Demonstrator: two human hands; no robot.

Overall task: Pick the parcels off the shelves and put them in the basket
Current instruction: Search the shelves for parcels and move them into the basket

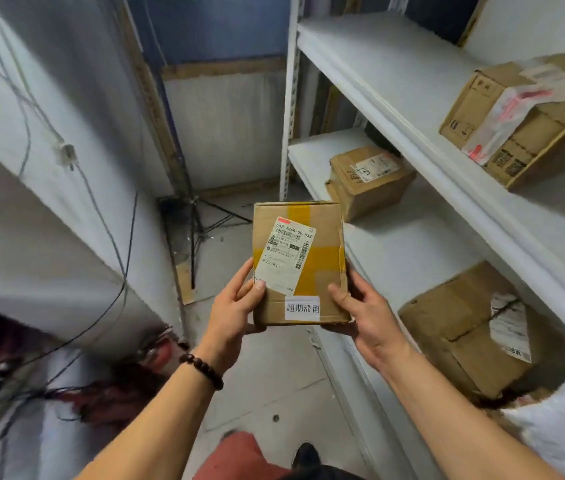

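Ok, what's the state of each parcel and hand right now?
Yellow-taped parcel: taped shut, held in the air by both hands.
Left hand: grips the parcel's left edge.
Right hand: grips its right edge.
Upper-shelf box: taped shut, not yet picked.
Far lower-shelf box: closed, not yet picked.
Near lower-shelf box: closed, not yet picked.
Basket: not in view.
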